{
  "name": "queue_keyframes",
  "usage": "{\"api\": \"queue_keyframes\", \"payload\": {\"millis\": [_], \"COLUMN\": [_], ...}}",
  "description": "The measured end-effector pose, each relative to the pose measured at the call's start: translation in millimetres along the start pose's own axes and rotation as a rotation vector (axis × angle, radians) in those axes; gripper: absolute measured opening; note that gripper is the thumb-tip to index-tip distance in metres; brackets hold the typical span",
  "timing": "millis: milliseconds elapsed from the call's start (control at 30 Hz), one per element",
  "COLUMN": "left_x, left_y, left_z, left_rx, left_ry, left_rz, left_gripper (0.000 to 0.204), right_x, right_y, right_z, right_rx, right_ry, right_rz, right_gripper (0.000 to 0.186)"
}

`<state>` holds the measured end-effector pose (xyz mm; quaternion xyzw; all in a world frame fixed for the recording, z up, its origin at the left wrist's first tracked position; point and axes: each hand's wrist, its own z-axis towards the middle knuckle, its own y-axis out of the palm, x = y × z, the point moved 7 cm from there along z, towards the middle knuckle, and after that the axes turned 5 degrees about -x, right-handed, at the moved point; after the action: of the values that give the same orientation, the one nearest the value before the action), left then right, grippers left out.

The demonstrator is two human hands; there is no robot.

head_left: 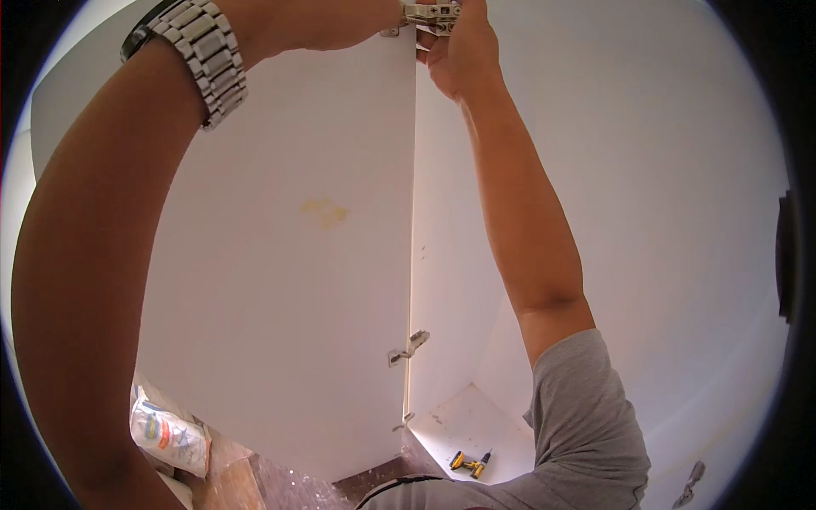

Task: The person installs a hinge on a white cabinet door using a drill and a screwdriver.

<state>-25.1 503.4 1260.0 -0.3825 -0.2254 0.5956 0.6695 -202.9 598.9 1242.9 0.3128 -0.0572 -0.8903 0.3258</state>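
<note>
Both arms reach up to a metal cabinet hinge [433, 14] at the top edge of the view, where a white door panel [289, 280] meets a white cabinet side [646, 170]. My right hand [467, 55] is closed around the hinge, its fingers curled beside and under it. My left hand [331, 21] comes in from the left against the hinge's left end; its fingers are out of sight. A silver watch [212, 59] circles the left wrist. Lower on the same seam sit a second hinge [408, 348] and a third hinge [404, 422].
A yellow and black cordless drill [470, 463] lies on a white surface low on the right. A white printed bag [170, 433] stands on the floor at lower left. Another hinge [690, 484] shows at lower right. The door panel carries a yellowish stain [325, 212].
</note>
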Motion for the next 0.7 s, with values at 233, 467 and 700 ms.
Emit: {"api": "queue_keyframes", "payload": {"millis": [233,467,700], "left_x": [19.6,10.6,14.5], "left_y": [0.4,1.7,-1.1], "left_z": [-7.3,4.9,-4.0], "left_rx": [0.088,-0.057,0.05], "left_ry": [0.122,0.048,0.021], "left_rz": [0.449,0.294,0.193], "left_gripper": [0.021,0.022,0.026], "right_x": [5.2,3.2,2.4], "right_y": [-0.9,-6.6,-1.8], "right_z": [0.7,6.8,2.5], "right_rx": [-0.014,-0.011,0.016], "right_ry": [0.0,-0.007,-0.02], "right_rz": [0.031,-0.011,-0.002], "right_gripper": [0.039,0.038,0.039]}}
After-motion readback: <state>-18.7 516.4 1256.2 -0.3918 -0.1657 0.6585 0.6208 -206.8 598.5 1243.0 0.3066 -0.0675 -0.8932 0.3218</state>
